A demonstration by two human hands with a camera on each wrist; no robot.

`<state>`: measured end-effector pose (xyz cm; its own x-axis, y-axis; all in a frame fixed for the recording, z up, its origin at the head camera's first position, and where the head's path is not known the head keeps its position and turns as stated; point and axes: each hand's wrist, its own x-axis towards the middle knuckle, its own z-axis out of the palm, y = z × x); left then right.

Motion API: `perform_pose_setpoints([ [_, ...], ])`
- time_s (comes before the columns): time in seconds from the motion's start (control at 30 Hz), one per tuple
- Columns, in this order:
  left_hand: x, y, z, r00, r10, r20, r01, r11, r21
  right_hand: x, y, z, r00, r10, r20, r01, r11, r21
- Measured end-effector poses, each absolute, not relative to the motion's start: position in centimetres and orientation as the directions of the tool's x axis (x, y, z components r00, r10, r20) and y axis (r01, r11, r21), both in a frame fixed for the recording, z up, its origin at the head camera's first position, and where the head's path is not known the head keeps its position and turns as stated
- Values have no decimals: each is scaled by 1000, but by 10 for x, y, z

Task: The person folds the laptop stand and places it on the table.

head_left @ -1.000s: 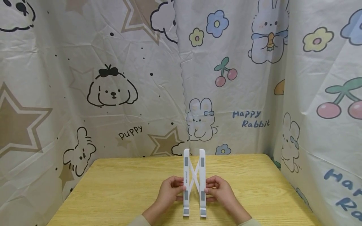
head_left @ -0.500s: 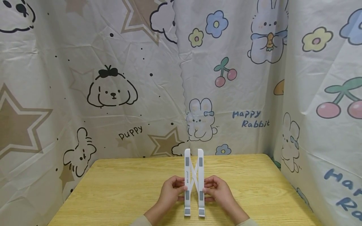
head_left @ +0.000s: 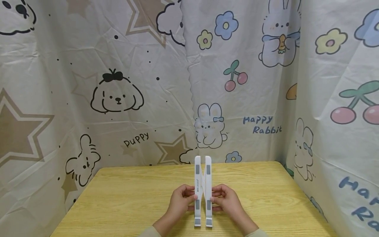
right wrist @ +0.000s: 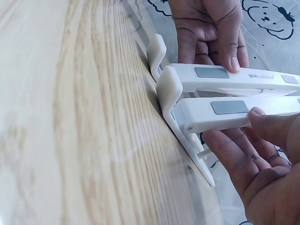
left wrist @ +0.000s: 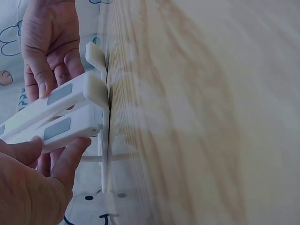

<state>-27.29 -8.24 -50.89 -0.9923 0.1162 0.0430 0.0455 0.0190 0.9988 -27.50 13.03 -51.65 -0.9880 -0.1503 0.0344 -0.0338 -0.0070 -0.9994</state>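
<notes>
A white folding laptop stand (head_left: 208, 184) with grey pads stands on the table, its two long arms nearly side by side with a narrow gap. My left hand (head_left: 179, 201) grips the left arm, thumb on its top face and fingers at its outer side. On the opposite side, my right hand (head_left: 228, 199) holds the right arm the same way. Seen from the left wrist, the stand's hooked front ends (left wrist: 97, 89) face the table edge side of the view. The right wrist view shows the right thumb (right wrist: 267, 123) against a bar beside its grey pad.
The light wood-grain table (head_left: 133, 194) extends to both sides of the stand. Behind it and along the sides hangs a cream curtain (head_left: 165, 108) printed with puppies, rabbits, stars and flowers.
Both hands have moved toward each other, bringing the stand's two arms closer together. The crossed struts between them have narrowed to a thin sliver.
</notes>
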Motion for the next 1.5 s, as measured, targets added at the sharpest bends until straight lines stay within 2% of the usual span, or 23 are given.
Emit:
perform_pose_setpoints([
  [0.63,-276,-77,-511,-988,149,46,40,-40,998,-275,123,-516,-987,-154,44,-39,-39,-998],
  [1.3,-278,-75,-505,-985,159,70,73,12,997,-276,120,-515,-988,-144,46,-41,-39,-998],
  [1.4,-278,-75,-508,-982,170,76,78,5,997,-275,123,-515,-987,-154,40,-41,1,-999],
  [1.5,-276,-77,-509,-980,188,72,74,6,997,-277,130,-513,-981,-184,52,-77,128,-989],
])
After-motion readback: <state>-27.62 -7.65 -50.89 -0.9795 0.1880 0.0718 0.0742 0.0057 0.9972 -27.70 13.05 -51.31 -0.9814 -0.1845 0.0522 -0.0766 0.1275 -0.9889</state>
